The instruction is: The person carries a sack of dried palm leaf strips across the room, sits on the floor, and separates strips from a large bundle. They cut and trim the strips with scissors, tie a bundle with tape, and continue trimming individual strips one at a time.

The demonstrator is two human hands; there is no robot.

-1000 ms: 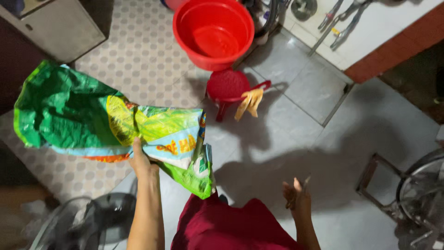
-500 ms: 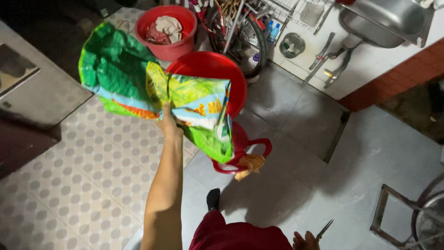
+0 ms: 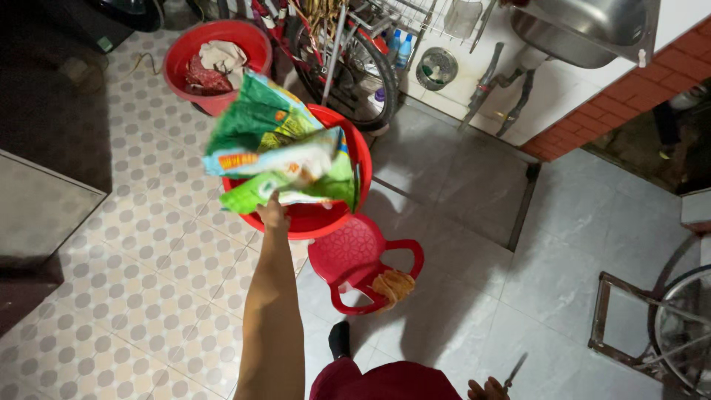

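Bag: a crumpled plastic bag, green with yellow, white and orange printed panels; held up over the near basin; its print is too creased to make out
Left hand: the left hand is closed around the bag's lower edge, arm stretched forward; fingers mostly hidden behind the plastic
Right hand: the right hand is cut off at the bottom edge; it grips a thin dark tool, kind unclear
Near basin: red, round, on the floor; largely covered by the bag
Far basin: a second red basin beyond, with cloths inside
Stool: a red plastic stool just beside the near basin; a yellowish rag lies on its edge
Bottles: a blue and a white bottle on a rack by the wall, partly hidden by a bicycle wheel
Sink: a steel sink top right, cut off by the frame
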